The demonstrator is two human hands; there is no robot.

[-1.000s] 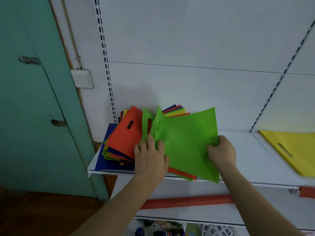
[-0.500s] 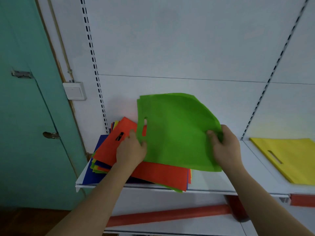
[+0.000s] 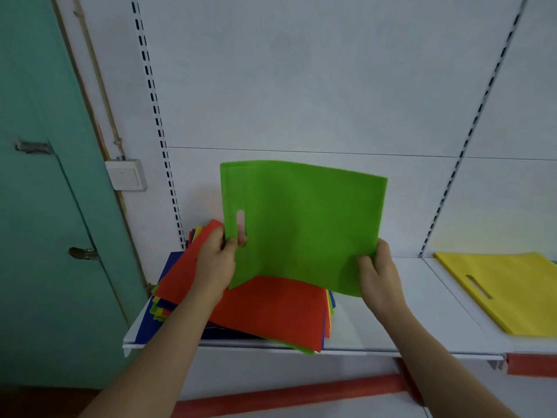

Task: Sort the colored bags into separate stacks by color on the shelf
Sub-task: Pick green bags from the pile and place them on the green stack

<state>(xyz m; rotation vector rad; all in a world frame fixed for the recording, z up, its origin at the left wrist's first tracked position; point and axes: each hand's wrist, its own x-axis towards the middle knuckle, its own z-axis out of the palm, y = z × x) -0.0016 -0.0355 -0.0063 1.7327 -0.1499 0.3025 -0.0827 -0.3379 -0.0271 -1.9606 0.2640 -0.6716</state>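
Green flat non-woven bag (image 3: 304,227) w/ a slot handle is held upright in the air above the shelf, btwn both hands. Left hand (image 3: 215,260) pinches its handle edge, one finger showing thru the slot; right hand (image 3: 378,270) grips the opposite lower corner. Under and behind the left hand: mixed pile of coloured bags (image 3: 271,312), orange one on top, on the white metal shelf (image 3: 422,321). Well right of the right hand lies a yellow slot-handled bag (image 3: 509,294). No readable print anywhere.
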